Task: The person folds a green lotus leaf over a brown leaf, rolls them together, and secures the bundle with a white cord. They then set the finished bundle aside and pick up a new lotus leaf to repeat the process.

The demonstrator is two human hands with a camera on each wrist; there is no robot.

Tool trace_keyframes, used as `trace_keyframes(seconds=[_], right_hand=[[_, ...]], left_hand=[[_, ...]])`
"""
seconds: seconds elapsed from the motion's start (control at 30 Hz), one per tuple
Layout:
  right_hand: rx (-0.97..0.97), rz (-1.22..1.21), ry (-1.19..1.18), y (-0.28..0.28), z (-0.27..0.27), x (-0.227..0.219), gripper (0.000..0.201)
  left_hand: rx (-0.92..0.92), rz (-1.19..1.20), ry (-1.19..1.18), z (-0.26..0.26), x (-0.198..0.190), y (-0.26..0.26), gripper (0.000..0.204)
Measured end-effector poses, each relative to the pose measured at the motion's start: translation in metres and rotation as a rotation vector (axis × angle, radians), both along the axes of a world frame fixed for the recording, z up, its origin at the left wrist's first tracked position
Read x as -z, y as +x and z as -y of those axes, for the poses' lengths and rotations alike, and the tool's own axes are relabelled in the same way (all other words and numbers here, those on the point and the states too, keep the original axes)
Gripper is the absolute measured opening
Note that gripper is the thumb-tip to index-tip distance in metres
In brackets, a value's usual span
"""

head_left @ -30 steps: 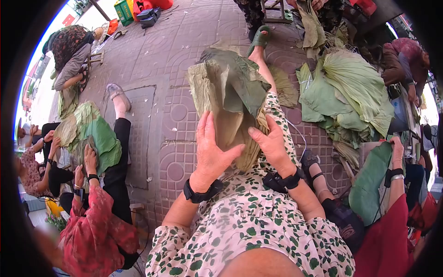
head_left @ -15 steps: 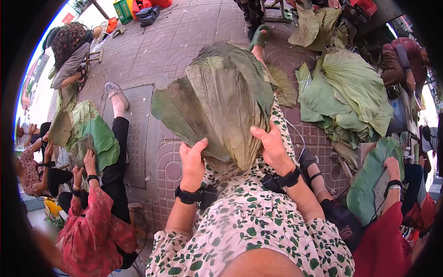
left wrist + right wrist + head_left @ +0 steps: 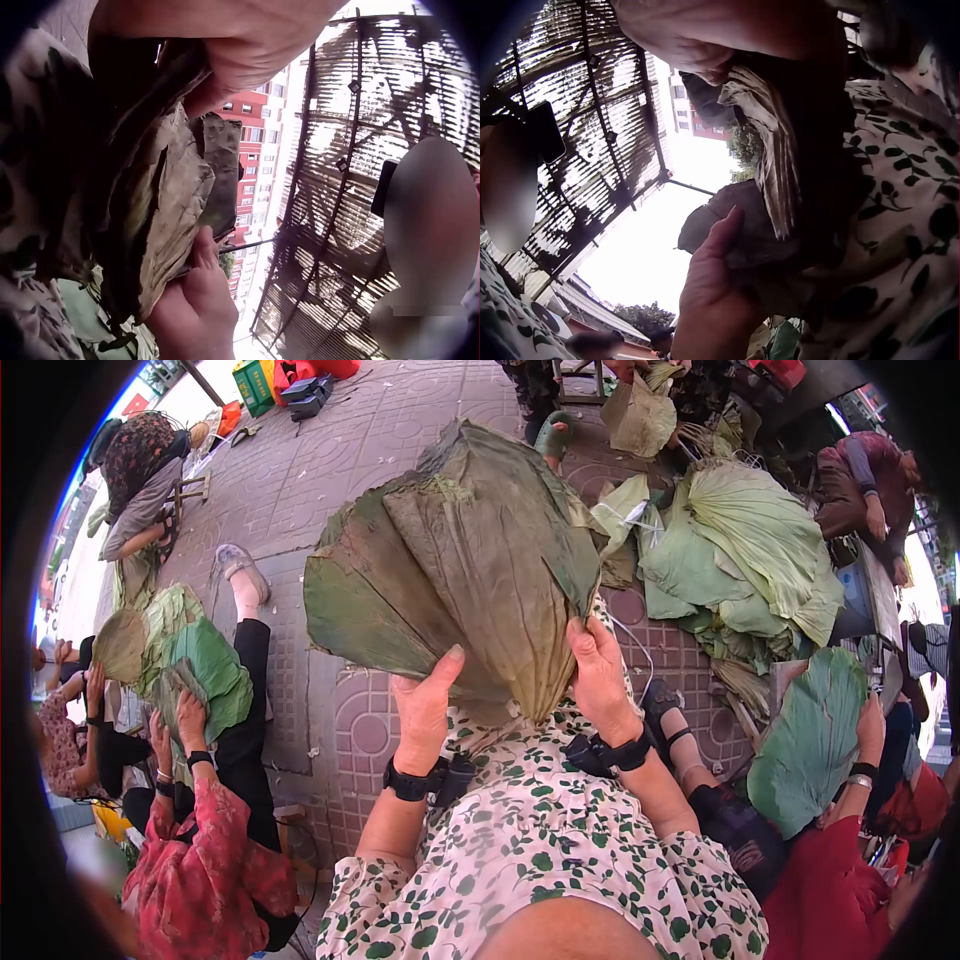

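Note:
A stack of large dried leaves [image 3: 480, 550], dull green and brown with fanned ribs, is held above the lap in the head view. The left hand [image 3: 422, 710] grips its lower left edge, thumb on top and fingers beneath. At the lower right edge the right hand [image 3: 602, 675] pinches the stack, its thumb on the upper face. Folded leaf layers [image 3: 176, 202] show edge-on in the left wrist view, between the left hand [image 3: 225, 37] above and the right hand [image 3: 196, 304] below. The right wrist view shows the pleated layers [image 3: 769, 135] beneath the right hand [image 3: 720, 30]; fingers under the stack are mostly hidden.
A big pile of green leaves [image 3: 750, 560] lies on the paving at the right. Seated people on both sides handle leaves, including a green bundle [image 3: 205, 670] at left and a broad leaf [image 3: 810, 745] at right. A green crate [image 3: 254, 387] stands at the upper left.
The leaf stack, earlier partly folded and upright between spread hands, has been opened flat and broad. Both hands have closed on its lower edges, and it has risen slightly toward the camera.

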State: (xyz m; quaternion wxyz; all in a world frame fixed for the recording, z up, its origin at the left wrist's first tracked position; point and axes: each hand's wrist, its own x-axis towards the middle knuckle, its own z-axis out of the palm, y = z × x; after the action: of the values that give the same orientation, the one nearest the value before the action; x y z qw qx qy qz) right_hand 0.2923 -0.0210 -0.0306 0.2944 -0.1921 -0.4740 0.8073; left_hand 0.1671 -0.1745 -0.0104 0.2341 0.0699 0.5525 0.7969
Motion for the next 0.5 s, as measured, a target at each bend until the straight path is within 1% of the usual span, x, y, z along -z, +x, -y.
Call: trace_keyframes(seconds=[0.03,0.07,0.1,0.13,0.17,0.23,0.27,0.3,0.37,0.4,0.5], right_hand=[[0.000,0.022,0.098,-0.001,0.003,-0.007,0.042],[-0.003,0.023,0.096,0.000,0.004,-0.011,0.042],[-0.050,0.098,0.212,0.001,0.006,-0.014,0.042],[-0.098,0.172,0.328,0.001,0.007,-0.018,0.042],[-0.101,0.172,0.326,-0.001,0.007,-0.023,0.042],[-0.144,0.081,0.610,-0.006,0.005,-0.031,0.043],[-0.170,0.091,0.547,-0.005,0.006,-0.031,0.046],[-0.171,0.089,0.548,-0.003,0.007,-0.031,0.046],[-0.293,0.142,0.030,0.005,0.007,-0.030,0.049],[-0.302,0.142,-0.070,0.006,0.004,-0.019,0.049],[-0.348,0.077,-0.101,0.005,0.005,-0.017,0.047]], left_hand=[[0.033,-0.063,-0.028,-0.001,-0.004,0.002,0.038],[0.065,-0.125,-0.057,-0.002,-0.007,0.003,0.040],[0.062,-0.124,-0.059,-0.002,-0.011,0.004,0.040],[0.130,-0.138,-0.072,-0.003,-0.014,0.004,0.041],[0.197,-0.153,-0.085,-0.003,-0.017,0.005,0.041],[0.214,-0.163,-0.067,-0.005,-0.019,0.009,0.042],[0.234,-0.174,-0.046,-0.007,-0.020,0.011,0.044],[0.232,-0.175,-0.046,-0.007,-0.017,0.013,0.044],[0.249,-0.165,-0.069,-0.008,-0.011,0.016,0.047],[0.249,-0.165,-0.069,-0.007,-0.012,0.016,0.047],[0.296,-0.117,-0.029,-0.004,-0.014,0.016,0.051]])
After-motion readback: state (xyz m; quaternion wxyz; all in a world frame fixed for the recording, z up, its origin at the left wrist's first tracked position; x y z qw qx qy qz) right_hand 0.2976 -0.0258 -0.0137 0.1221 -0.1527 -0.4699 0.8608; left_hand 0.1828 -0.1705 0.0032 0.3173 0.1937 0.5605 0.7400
